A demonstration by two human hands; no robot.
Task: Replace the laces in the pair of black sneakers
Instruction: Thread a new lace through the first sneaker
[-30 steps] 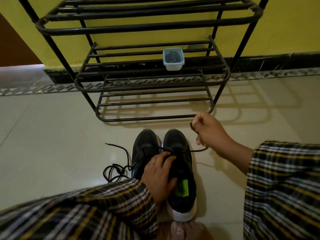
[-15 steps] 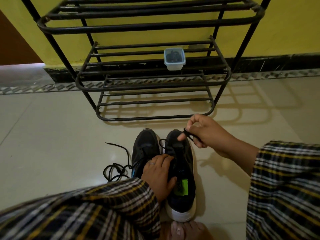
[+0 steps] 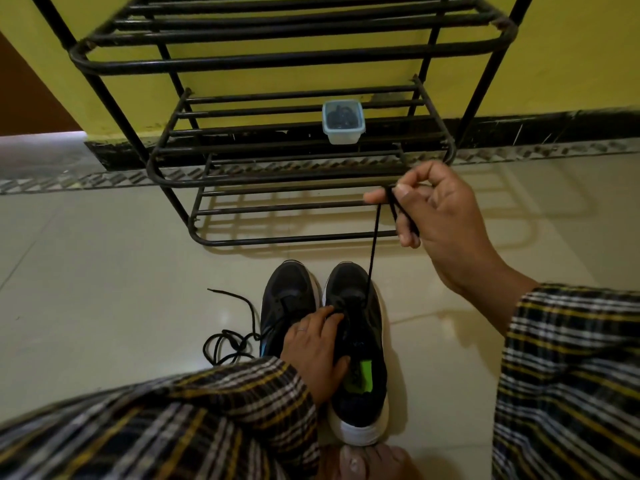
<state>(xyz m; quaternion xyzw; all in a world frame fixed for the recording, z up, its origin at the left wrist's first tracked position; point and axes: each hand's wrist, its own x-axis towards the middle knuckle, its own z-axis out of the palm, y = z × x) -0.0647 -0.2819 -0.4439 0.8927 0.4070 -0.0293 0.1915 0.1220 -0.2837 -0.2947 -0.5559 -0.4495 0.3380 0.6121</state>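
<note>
While the left hand (image 3: 317, 344) grips the right sneaker (image 3: 356, 344), just right of its twin, the right hand (image 3: 440, 216) pinches its lace (image 3: 372, 258) taut above; best pulled steadily, shoe pinned down.

Sneakers (image 3: 325, 327) side by side before rack (image 3: 294, 161); container (image 3: 343, 122) on rack shelf; loose lace (image 3: 232, 330) left.
</note>
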